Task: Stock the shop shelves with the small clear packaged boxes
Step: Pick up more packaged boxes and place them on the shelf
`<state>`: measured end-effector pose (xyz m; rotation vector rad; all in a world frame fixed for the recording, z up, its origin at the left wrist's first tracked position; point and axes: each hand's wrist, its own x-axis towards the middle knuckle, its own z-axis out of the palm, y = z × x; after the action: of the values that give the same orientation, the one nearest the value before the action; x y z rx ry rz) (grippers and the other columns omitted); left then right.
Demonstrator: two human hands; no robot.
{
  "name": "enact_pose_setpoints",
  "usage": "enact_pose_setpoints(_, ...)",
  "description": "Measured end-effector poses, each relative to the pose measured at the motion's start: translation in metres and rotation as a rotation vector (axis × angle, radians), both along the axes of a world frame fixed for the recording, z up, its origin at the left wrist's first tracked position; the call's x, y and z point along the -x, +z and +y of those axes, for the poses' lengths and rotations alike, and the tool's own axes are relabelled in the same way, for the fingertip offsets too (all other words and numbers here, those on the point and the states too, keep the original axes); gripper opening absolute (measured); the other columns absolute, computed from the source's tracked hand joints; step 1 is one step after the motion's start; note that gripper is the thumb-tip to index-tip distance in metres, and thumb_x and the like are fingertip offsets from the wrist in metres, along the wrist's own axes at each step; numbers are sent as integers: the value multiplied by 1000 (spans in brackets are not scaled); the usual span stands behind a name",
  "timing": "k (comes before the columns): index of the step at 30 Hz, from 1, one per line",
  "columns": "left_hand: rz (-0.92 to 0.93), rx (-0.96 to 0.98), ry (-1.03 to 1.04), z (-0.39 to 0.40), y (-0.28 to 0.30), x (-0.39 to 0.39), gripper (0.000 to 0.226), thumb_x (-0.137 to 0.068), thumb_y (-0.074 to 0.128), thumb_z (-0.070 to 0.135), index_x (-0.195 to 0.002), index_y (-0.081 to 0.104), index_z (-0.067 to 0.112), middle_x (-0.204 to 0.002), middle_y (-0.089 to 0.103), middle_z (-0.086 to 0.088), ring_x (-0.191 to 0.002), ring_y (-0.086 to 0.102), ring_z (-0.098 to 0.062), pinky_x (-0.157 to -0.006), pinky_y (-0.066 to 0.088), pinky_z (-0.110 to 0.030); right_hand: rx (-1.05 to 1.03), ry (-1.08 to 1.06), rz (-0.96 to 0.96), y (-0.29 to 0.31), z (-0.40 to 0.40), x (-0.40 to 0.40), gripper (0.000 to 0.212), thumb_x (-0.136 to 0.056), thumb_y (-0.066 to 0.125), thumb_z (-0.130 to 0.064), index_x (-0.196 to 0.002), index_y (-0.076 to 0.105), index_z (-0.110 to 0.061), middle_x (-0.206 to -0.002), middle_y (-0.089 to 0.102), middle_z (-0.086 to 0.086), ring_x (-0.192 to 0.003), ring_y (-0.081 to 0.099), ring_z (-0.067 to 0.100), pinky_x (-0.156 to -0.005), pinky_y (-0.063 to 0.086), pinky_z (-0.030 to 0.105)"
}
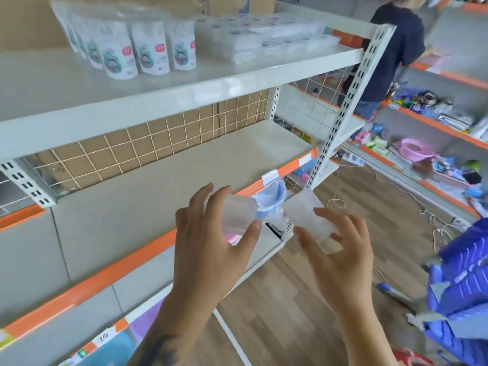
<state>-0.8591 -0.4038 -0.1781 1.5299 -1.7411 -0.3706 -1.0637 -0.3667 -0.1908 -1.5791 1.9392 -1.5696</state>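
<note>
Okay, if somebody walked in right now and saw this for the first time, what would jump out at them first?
Probably the two hands in the middle foreground: the left hand and the right hand each hold a small clear box, left box, right box, in front of the shelving. Next, the white pouches standing on the top shelf, upper left.

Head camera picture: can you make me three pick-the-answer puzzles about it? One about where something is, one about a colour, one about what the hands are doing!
1. Where do the white pouches stand?
A. top shelf
B. floor
C. blue basket

2. What colour is the strip along the shelf's front edge?
A. green
B. orange
C. black

3. What are the hands doing?
A. both hang idle
B. only one holds a box
C. each holds a clear box

Answers:
1 A, they stand in a row on the top shelf.
2 B, the strip is orange.
3 C, the left hand grips one clear box, the right hand another.
</note>
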Motion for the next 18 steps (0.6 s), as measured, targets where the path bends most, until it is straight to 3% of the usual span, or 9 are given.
enact_pose_setpoints(6,-44,-17,94,-33,-6,26,70,-82,55,68,-141,53,31,-152,45,4,-119,46,-27,-100,35,-31,54,71,-37,6,-60,36,39,-77,86,-29,-113,69,-34,-114,56,-9,-107,58,13,-92,53,41)
enact_pose_setpoints(12,-83,81,276,-81,15,75,73,-82,53,72,-141,55,30,-154,44,4,-120,45,-26,-102,33,-30,158,276,-11,23,-147,80,38,-80,86,-26,-114,70,-26,-116,56,-18,-115,57,11,-96,50,41)
enact_pose_setpoints(18,-126,188,445,-127,53,140,70,-83,58,67,-138,59,25,-150,50,-2,-130,48,-27,-108,28,-26,243,468,18,51,-239,138,35,-79,87,-22,-111,72,-23,-116,58,-5,-113,56,4,-96,48,29)
